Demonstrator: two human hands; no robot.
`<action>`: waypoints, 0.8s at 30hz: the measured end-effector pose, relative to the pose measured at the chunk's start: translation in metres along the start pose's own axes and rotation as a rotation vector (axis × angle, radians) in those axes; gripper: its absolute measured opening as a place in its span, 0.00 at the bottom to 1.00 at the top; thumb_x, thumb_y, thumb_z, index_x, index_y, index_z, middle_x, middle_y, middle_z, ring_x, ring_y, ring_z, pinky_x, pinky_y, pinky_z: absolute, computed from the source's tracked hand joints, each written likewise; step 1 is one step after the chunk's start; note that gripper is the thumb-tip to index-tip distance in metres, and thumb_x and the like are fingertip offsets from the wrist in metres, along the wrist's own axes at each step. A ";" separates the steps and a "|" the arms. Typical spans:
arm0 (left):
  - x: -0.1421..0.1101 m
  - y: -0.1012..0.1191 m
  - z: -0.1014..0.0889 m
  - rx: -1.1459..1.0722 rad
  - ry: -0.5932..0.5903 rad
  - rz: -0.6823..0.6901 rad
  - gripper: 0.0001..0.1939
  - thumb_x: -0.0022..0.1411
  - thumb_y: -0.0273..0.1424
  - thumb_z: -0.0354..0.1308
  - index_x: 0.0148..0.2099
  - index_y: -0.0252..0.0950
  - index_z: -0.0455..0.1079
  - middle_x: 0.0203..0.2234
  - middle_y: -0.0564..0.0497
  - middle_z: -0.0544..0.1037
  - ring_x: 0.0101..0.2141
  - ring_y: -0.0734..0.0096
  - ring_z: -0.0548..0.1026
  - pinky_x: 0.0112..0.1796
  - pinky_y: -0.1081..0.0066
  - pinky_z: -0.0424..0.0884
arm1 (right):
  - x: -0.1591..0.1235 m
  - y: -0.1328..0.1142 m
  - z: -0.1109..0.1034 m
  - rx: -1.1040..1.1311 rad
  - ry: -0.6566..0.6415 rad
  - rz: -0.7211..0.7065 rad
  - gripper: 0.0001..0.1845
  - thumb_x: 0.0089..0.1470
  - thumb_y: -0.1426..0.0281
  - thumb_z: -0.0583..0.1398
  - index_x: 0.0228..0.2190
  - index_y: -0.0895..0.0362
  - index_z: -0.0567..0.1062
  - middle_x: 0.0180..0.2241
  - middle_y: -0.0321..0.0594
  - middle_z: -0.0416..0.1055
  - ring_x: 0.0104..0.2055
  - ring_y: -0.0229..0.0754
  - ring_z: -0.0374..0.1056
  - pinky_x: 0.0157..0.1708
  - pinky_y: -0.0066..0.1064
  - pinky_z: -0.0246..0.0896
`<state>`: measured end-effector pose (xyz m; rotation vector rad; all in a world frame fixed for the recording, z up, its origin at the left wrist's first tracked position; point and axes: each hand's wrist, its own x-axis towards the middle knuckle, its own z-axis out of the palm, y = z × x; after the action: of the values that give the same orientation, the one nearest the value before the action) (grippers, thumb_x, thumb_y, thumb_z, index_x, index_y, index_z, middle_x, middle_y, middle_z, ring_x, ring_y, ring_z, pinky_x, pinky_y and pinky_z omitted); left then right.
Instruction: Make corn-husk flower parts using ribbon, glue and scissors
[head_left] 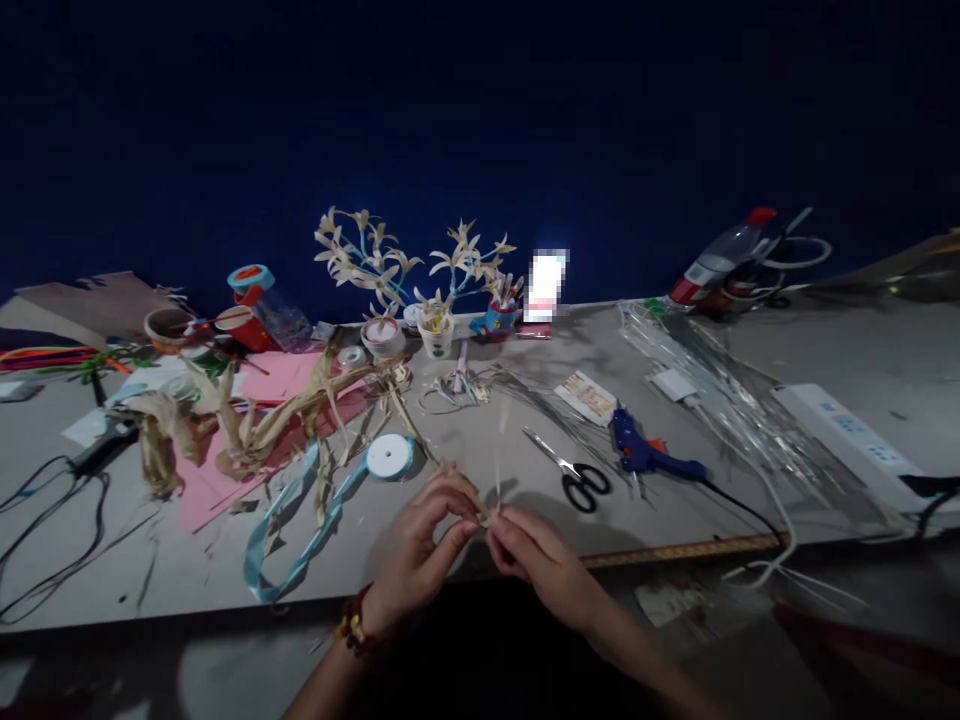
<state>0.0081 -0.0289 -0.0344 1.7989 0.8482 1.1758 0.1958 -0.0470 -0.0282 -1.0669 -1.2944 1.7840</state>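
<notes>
Close together above the table's near edge, my left hand (429, 530) and my right hand (541, 560) are both closed, fingertips nearly meeting. They pinch a thin pale strip (498, 478) that stands up between them; its exact material is too small to tell. To the left lies a spool of light blue ribbon (390, 456), its loose ribbon trailing toward the table edge. Black-handled scissors (581, 484) rest to the right of my hands. Beyond them is a blue glue gun (649, 448).
Dried corn husks (247, 430) lie on pink paper (196, 497) at left. Cups of husk flowers (437, 332) stand at the back beside a lit phone (546, 285). Thin wires (555, 405), a plastic bag (739, 415) and a power strip (847, 435) occupy the right.
</notes>
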 end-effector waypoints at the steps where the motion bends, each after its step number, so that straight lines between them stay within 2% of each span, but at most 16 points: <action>1: 0.000 0.000 0.000 -0.006 0.000 0.002 0.04 0.69 0.29 0.55 0.39 0.38 0.68 0.36 0.48 0.76 0.43 0.63 0.74 0.56 0.55 0.63 | 0.000 0.000 0.000 0.059 -0.016 0.016 0.27 0.62 0.47 0.55 0.24 0.56 0.65 0.23 0.31 0.58 0.24 0.33 0.51 0.22 0.25 0.46; 3: 0.000 -0.002 -0.001 -0.020 0.009 0.005 0.05 0.70 0.30 0.55 0.38 0.38 0.69 0.36 0.48 0.76 0.42 0.63 0.74 0.56 0.54 0.64 | 0.000 0.000 -0.002 0.193 -0.055 0.063 0.27 0.62 0.47 0.56 0.23 0.56 0.64 0.19 0.28 0.54 0.19 0.31 0.44 0.19 0.26 0.38; 5: 0.000 -0.005 -0.002 -0.030 0.018 -0.006 0.06 0.70 0.31 0.55 0.38 0.38 0.70 0.35 0.47 0.75 0.42 0.63 0.74 0.57 0.53 0.63 | 0.000 -0.001 -0.005 0.250 -0.072 0.090 0.26 0.62 0.47 0.55 0.24 0.55 0.63 0.18 0.26 0.51 0.18 0.31 0.40 0.18 0.26 0.34; 7: 0.001 -0.006 -0.003 -0.044 0.007 -0.032 0.06 0.70 0.32 0.55 0.38 0.38 0.70 0.38 0.46 0.76 0.43 0.62 0.74 0.56 0.54 0.64 | -0.001 -0.003 -0.007 0.176 -0.042 0.065 0.27 0.62 0.47 0.55 0.24 0.56 0.64 0.19 0.27 0.52 0.19 0.31 0.42 0.18 0.26 0.36; 10: 0.006 -0.002 -0.004 -0.040 -0.023 -0.021 0.06 0.68 0.35 0.57 0.42 0.38 0.71 0.44 0.43 0.76 0.48 0.58 0.73 0.55 0.54 0.66 | -0.002 -0.006 -0.008 -0.057 0.045 -0.024 0.28 0.63 0.45 0.53 0.25 0.56 0.65 0.23 0.32 0.58 0.24 0.35 0.52 0.23 0.26 0.47; 12: 0.010 0.004 -0.003 0.024 -0.026 0.030 0.05 0.68 0.34 0.58 0.43 0.38 0.71 0.43 0.44 0.77 0.48 0.58 0.73 0.58 0.51 0.62 | -0.003 -0.008 -0.007 -0.210 0.074 -0.082 0.29 0.64 0.44 0.51 0.25 0.55 0.65 0.25 0.34 0.60 0.27 0.37 0.55 0.26 0.27 0.51; 15: 0.014 0.011 -0.001 0.116 -0.026 0.071 0.03 0.69 0.29 0.56 0.40 0.39 0.70 0.37 0.47 0.77 0.45 0.61 0.74 0.61 0.48 0.57 | -0.002 -0.010 -0.004 -0.350 0.079 -0.143 0.29 0.66 0.46 0.48 0.24 0.54 0.63 0.24 0.33 0.60 0.28 0.38 0.56 0.28 0.29 0.51; 17: 0.014 0.012 0.000 0.094 -0.032 0.065 0.03 0.69 0.29 0.55 0.40 0.38 0.70 0.36 0.47 0.77 0.43 0.62 0.74 0.61 0.49 0.57 | -0.002 -0.012 -0.003 -0.272 0.032 -0.110 0.29 0.65 0.45 0.50 0.23 0.54 0.63 0.23 0.32 0.58 0.26 0.37 0.54 0.26 0.29 0.50; 22: 0.008 0.000 0.000 -0.028 -0.010 0.020 0.05 0.69 0.31 0.56 0.38 0.38 0.69 0.34 0.49 0.75 0.40 0.64 0.74 0.59 0.51 0.61 | -0.002 -0.015 -0.007 0.243 -0.115 0.089 0.27 0.60 0.47 0.57 0.22 0.55 0.63 0.16 0.25 0.50 0.18 0.31 0.41 0.18 0.26 0.34; 24: 0.007 -0.004 -0.001 -0.037 -0.012 -0.003 0.07 0.70 0.33 0.55 0.38 0.38 0.69 0.33 0.48 0.75 0.41 0.63 0.74 0.59 0.51 0.61 | -0.002 -0.014 -0.008 0.330 -0.128 0.124 0.26 0.60 0.48 0.57 0.22 0.54 0.61 0.14 0.23 0.47 0.17 0.31 0.37 0.17 0.26 0.31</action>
<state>0.0092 -0.0216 -0.0348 1.7727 0.8168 1.1697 0.2053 -0.0419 -0.0156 -0.8753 -0.9747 2.1003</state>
